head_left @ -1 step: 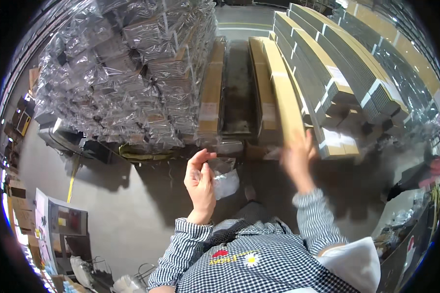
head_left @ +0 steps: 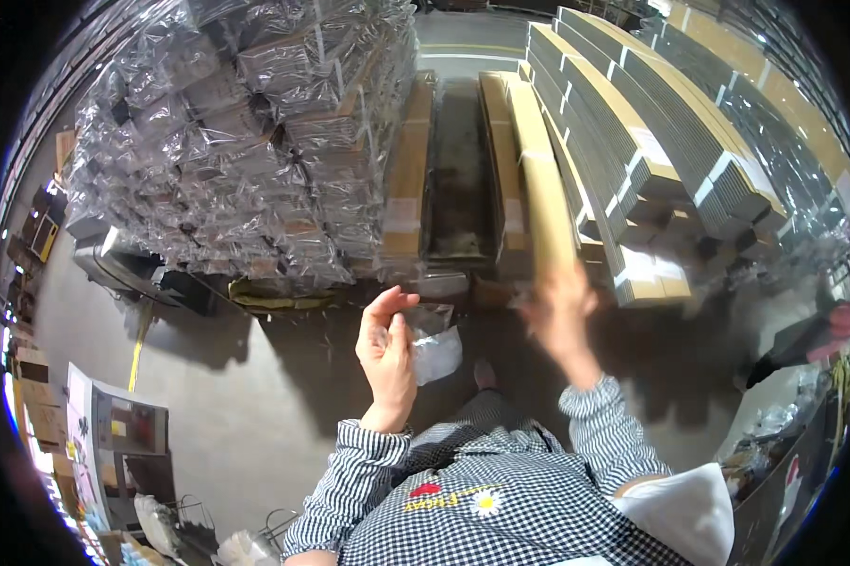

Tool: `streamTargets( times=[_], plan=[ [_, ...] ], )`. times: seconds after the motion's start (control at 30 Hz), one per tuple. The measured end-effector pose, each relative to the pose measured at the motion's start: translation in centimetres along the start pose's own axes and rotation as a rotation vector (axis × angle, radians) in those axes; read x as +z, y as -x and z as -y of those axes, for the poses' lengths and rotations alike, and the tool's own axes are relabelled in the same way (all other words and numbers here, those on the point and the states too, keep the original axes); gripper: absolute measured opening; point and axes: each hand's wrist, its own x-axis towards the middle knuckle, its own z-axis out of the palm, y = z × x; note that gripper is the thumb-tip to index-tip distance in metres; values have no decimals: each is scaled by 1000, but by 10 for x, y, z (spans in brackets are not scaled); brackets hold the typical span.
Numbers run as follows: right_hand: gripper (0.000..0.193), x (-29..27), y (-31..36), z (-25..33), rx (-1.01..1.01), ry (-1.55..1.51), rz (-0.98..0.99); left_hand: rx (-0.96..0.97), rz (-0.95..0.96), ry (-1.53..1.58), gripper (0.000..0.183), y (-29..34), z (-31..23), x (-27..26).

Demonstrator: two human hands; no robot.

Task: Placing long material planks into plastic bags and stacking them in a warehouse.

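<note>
We have our left hand (head_left: pixel 385 357) raised at seven o'clock, just off the middle of the view, its thumb and fingers curled around a crumpled piece of clear plastic film (head_left: pixel 439 355), which sticks out from the grip toward five o'clock and hangs above the grey floor (head_left: pixel 227 406). Our right hand (head_left: pixel 566 311) is out between three and four o'clock, over the near end of a long tan cardboard piece (head_left: pixel 540 170) that runs away from us toward one o'clock; the hand is blurred, so we cannot tell whether its fingers are spread or pressed together, nor whether they touch the cardboard. At ten o'clock we have a tall stack of bundles (head_left: pixel 227 141) wrapped in shiny clear plastic, and close along its right side, at twelve, a long brown cardboard bundle (head_left: pixel 408 189) lies lengthwise. Around two o'clock stand layered cardboard stacks (head_left: pixel 651 141), bound with white straps and bearing white labels on their near ends. A green cloth-like bundle (head_left: pixel 283 297) lies at nine o'clock beside the foot of the wrapped stack, and a yellow line (head_left: pixel 140 349) marks the floor farther out. At six o'clock we see our checkered apron (head_left: pixel 519 491), with a daisy on its front.
</note>
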Motion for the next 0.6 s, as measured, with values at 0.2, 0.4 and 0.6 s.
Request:
streamTargets(
  times=[0.2, 0.4, 0.6],
  plan=[
    [20, -15, 54, 75, -230, -934, -30, -4, 118, 37, 38, 25, -4, 37],
    [5, -60, 46, 52, -266, -653, -437, -148, 216, -22, 26, 40, 2, 33],
    [25, -49, 79, 16, -20, -1323, -60, -509, 380, -53, 19, 52, 38, 28]
  ],
)
